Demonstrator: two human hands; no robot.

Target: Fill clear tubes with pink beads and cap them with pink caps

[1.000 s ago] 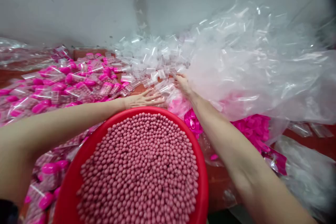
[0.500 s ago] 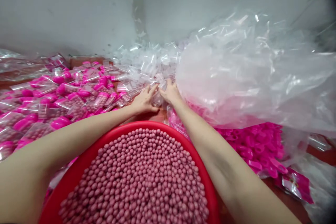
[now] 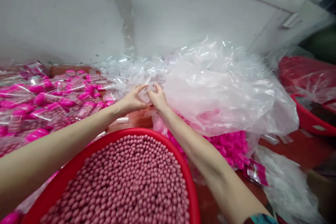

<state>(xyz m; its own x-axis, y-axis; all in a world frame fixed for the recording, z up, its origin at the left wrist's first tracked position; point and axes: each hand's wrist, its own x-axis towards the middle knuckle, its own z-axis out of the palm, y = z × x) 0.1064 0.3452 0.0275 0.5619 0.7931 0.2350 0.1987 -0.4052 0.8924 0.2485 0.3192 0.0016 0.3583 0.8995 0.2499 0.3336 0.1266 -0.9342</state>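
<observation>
Just beyond the basin, my left hand [image 3: 133, 99] and my right hand [image 3: 158, 99] face each other. Their fingers curve around a clear plastic container [image 3: 145, 95], at the near edge of a heap of similar clear containers [image 3: 131, 77]. How many pieces sit between the fingers is hard to make out. Below my forearms, a red basin [image 3: 193, 196] is filled with small round pink balls [image 3: 126, 178]. To the left lie many clear containers with bright pink caps [image 3: 65, 103], with pink balls inside.
A large translucent plastic bag [image 3: 225, 98] bulges at the right, over bright pink plastic parts [image 3: 231, 148]. A small pink packet [image 3: 256, 172] and crumpled clear plastic [image 3: 286, 178] lie nearer. Another red basin [image 3: 312, 122] stands far right. A pale wall [image 3: 170, 14] rises behind.
The view has swung right and tilted up, bringing the second red basin into sight. My hands stay close together at the heap, now curved around a clear container.
</observation>
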